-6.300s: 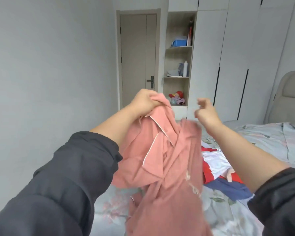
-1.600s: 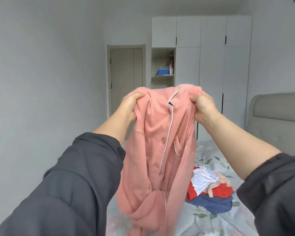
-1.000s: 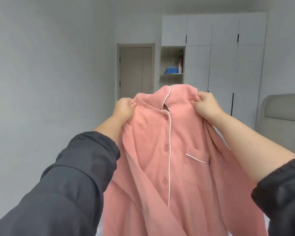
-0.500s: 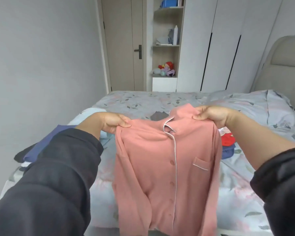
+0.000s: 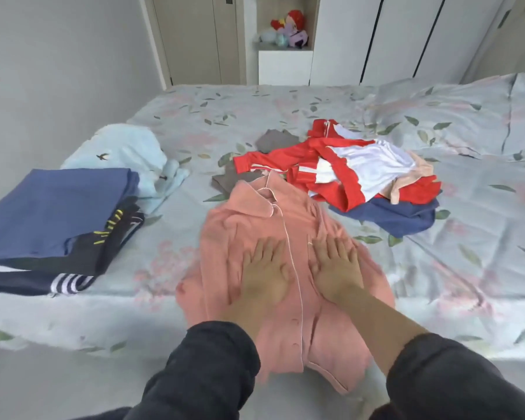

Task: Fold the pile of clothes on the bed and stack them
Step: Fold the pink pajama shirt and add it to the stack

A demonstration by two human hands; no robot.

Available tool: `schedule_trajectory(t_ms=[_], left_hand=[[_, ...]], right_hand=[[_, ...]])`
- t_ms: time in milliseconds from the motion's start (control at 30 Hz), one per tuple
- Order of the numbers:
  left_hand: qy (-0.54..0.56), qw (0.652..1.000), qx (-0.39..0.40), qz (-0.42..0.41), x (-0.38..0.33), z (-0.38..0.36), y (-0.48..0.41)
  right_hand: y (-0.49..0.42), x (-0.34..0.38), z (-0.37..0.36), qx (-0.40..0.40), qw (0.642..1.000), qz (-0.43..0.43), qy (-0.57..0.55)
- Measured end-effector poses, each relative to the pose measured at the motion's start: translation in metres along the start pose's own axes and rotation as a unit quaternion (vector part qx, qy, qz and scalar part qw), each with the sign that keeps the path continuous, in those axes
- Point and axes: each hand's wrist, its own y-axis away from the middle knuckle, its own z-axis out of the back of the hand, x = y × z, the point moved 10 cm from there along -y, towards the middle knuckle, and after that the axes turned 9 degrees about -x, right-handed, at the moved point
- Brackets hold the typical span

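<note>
A pink button-up pyjama shirt [image 5: 255, 219] lies front up on the floral bed sheet [image 5: 467, 253], collar away from me, its hem hanging over the near edge. My left hand [image 5: 265, 271] and my right hand [image 5: 337, 268] press flat on its chest, one on each side of the white-piped placket, fingers straight. Behind the shirt to the right lies the unfolded pile: a red and white jacket [image 5: 331, 165], a navy garment [image 5: 400, 216] and a grey piece [image 5: 273, 140]. On the left sits a stack of folded clothes [image 5: 55, 207], blue on top.
A light blue garment [image 5: 128, 153] lies crumpled behind the folded stack. A pillow [image 5: 455, 113] is at the bed's far right. Beyond the bed stand a door, white wardrobes and a shelf with soft toys [image 5: 287, 28]. A grey wall runs along the left.
I was holding the pink shirt up by its shoulders; now it lies on the bed and both hands have let go and press flat on its front. My view has tilted down.
</note>
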Motion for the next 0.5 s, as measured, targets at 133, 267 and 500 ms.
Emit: schedule_trajectory(t_ms=[133,267,500], left_hand=[[-0.005,0.999,-0.043,-0.004,0.002,0.001,-0.007],[-0.005,0.997,-0.071,-0.009,0.0,0.005,-0.004],[-0.014,0.956,-0.13,-0.263,-0.052,0.021,0.026]], right_hand=[[-0.011,0.002,-0.002,-0.015,1.0,0.011,-0.011],[-0.009,0.003,-0.002,-0.007,1.0,0.019,-0.022],[0.028,-0.015,0.038,-0.07,0.989,0.076,-0.108]])
